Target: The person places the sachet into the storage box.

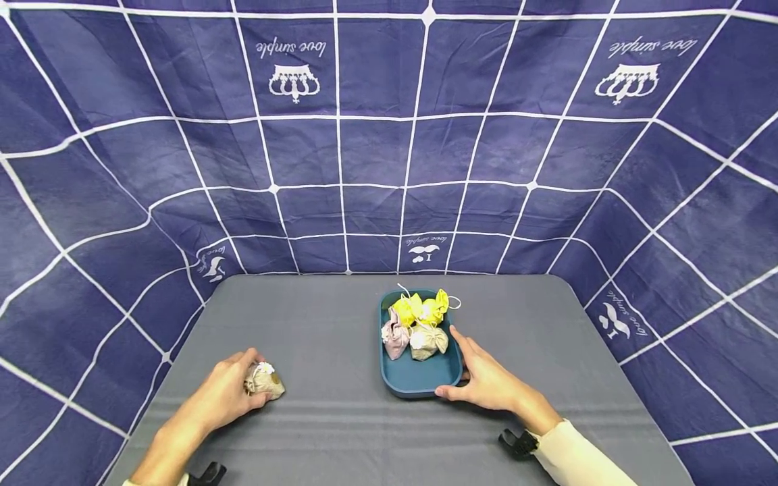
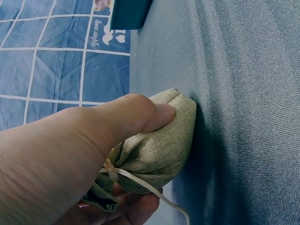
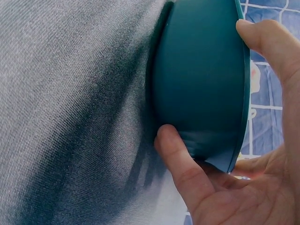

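My left hand (image 1: 227, 388) grips a small beige drawstring pouch (image 1: 265, 381) low over the left part of the table. In the left wrist view the thumb lies across the cloth pouch (image 2: 164, 140), and its pale cord hangs loose. A blue open box (image 1: 419, 381) stands right of the middle. Inside it, toward the back, are two yellow pouches (image 1: 404, 310), a pink pouch (image 1: 396, 337) and another beige pouch (image 1: 429, 342). My right hand (image 1: 489, 378) holds the box at its right side, thumb near the front corner. In the right wrist view one fingertip (image 3: 167, 133) touches the wall's lower edge.
A grey cloth (image 1: 328, 324) covers the table. Blue curtains with white grid lines (image 1: 377, 148) enclose its back and both sides. A black wrist strap (image 1: 518, 443) shows by the right sleeve, and another black strap (image 1: 208, 474) by the left.
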`<state>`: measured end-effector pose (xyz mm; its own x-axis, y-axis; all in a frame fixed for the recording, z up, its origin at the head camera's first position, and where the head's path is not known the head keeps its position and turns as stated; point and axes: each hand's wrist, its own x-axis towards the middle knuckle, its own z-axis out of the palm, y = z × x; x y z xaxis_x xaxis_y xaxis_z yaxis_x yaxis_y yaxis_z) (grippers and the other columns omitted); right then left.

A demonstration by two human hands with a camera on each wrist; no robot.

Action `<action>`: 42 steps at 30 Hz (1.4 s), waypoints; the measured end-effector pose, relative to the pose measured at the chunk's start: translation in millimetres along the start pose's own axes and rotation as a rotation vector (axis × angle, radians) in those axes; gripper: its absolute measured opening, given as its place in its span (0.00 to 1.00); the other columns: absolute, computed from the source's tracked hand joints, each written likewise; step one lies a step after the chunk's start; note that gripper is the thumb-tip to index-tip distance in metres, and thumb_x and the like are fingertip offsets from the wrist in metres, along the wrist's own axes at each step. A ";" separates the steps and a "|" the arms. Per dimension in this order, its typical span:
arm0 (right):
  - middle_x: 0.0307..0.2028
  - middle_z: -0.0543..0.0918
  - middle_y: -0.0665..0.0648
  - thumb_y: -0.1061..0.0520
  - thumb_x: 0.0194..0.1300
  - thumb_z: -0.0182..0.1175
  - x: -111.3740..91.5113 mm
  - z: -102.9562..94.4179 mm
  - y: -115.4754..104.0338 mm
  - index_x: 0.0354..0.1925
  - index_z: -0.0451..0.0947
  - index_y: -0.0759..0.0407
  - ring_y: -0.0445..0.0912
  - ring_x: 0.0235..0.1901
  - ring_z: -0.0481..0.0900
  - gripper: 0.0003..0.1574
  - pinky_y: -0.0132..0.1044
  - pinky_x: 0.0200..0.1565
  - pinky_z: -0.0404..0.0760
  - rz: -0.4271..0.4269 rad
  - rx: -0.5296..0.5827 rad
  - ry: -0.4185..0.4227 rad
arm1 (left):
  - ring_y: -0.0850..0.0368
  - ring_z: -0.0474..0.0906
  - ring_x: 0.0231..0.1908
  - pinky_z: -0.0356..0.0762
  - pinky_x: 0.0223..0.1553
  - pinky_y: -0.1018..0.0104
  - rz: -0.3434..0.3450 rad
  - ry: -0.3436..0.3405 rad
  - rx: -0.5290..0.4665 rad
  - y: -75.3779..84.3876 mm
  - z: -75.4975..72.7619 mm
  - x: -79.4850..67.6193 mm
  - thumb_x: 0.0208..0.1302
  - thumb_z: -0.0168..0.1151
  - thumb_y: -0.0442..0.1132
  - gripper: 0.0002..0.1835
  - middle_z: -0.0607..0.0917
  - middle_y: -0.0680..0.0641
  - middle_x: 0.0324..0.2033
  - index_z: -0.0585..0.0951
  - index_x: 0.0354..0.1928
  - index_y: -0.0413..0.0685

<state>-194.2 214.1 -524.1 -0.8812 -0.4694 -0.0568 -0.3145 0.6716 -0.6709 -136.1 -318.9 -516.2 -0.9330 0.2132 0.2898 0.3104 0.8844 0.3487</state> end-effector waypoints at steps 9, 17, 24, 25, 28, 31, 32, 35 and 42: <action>0.80 0.72 0.72 0.30 0.65 0.86 -2.6 0.2 1.7 0.95 0.46 0.65 0.38 0.51 0.91 0.86 0.35 0.61 0.91 0.011 -0.019 0.009 | 0.58 0.80 0.34 0.80 0.35 0.56 0.006 0.027 0.006 6.2 0.9 2.6 0.40 0.97 0.43 0.36 0.87 0.51 0.36 0.85 0.52 0.47; 0.80 0.73 0.71 0.29 0.64 0.85 -1.5 1.8 0.9 0.95 0.46 0.65 0.38 0.49 0.92 0.87 0.36 0.61 0.91 0.009 -0.023 0.019 | 0.57 0.81 0.35 0.81 0.35 0.58 -0.007 0.074 0.002 15.9 -0.8 8.6 0.44 0.95 0.41 0.34 0.89 0.47 0.39 0.86 0.53 0.46; 0.80 0.72 0.72 0.30 0.64 0.86 -3.0 2.2 2.4 0.95 0.45 0.65 0.39 0.50 0.92 0.87 0.35 0.60 0.91 0.018 -0.012 0.014 | 0.57 0.82 0.36 0.82 0.35 0.57 0.005 0.134 -0.031 31.6 0.1 17.5 0.45 0.94 0.39 0.34 0.87 0.50 0.39 0.85 0.54 0.48; 0.80 0.72 0.72 0.30 0.64 0.86 -3.0 2.2 2.2 0.95 0.45 0.64 0.39 0.50 0.92 0.87 0.35 0.60 0.91 0.017 -0.017 0.016 | 0.57 0.83 0.36 0.83 0.36 0.56 0.002 0.140 -0.037 33.4 0.3 18.9 0.45 0.94 0.39 0.34 0.87 0.49 0.39 0.85 0.54 0.48; 0.81 0.71 0.73 0.30 0.64 0.86 -2.9 2.1 1.6 0.95 0.45 0.64 0.40 0.51 0.92 0.87 0.36 0.61 0.91 0.014 -0.012 0.016 | 0.55 0.85 0.38 0.85 0.38 0.53 -0.001 0.147 -0.055 40.1 0.5 23.4 0.46 0.94 0.39 0.34 0.89 0.48 0.41 0.83 0.54 0.48; 0.81 0.70 0.73 0.30 0.64 0.86 -3.3 2.1 2.3 0.95 0.45 0.64 0.39 0.50 0.92 0.87 0.36 0.62 0.91 0.010 -0.007 0.014 | 0.54 0.86 0.39 0.86 0.39 0.53 0.016 0.152 -0.070 46.6 2.8 28.3 0.46 0.94 0.39 0.34 0.90 0.48 0.42 0.82 0.53 0.47; 0.81 0.70 0.74 0.30 0.65 0.86 -3.7 2.2 2.6 0.95 0.45 0.65 0.39 0.50 0.92 0.87 0.35 0.61 0.91 0.009 -0.003 0.012 | 0.54 0.87 0.39 0.86 0.39 0.54 0.025 0.154 -0.074 48.8 3.8 29.8 0.46 0.94 0.39 0.34 0.90 0.48 0.42 0.82 0.53 0.46; 0.81 0.70 0.74 0.31 0.65 0.86 -5.1 2.0 3.2 0.95 0.44 0.66 0.39 0.51 0.92 0.87 0.34 0.60 0.91 0.009 0.008 0.006 | 0.55 0.87 0.40 0.87 0.40 0.54 0.043 0.153 -0.086 55.5 6.6 35.0 0.47 0.94 0.39 0.34 0.90 0.48 0.43 0.82 0.53 0.46; 0.82 0.69 0.75 0.32 0.65 0.86 -3.5 0.7 0.8 0.95 0.45 0.65 0.41 0.52 0.93 0.86 0.34 0.60 0.91 0.009 -0.002 0.014 | 0.55 0.87 0.41 0.88 0.42 0.53 0.050 0.156 -0.106 68.1 10.8 48.4 0.49 0.93 0.39 0.32 0.90 0.49 0.43 0.83 0.54 0.47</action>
<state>-191.1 215.9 -524.9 -0.8889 -0.4550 -0.0523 -0.3071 0.6769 -0.6690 -162.1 -243.9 -488.1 -0.8790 0.1821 0.4406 0.3812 0.8235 0.4202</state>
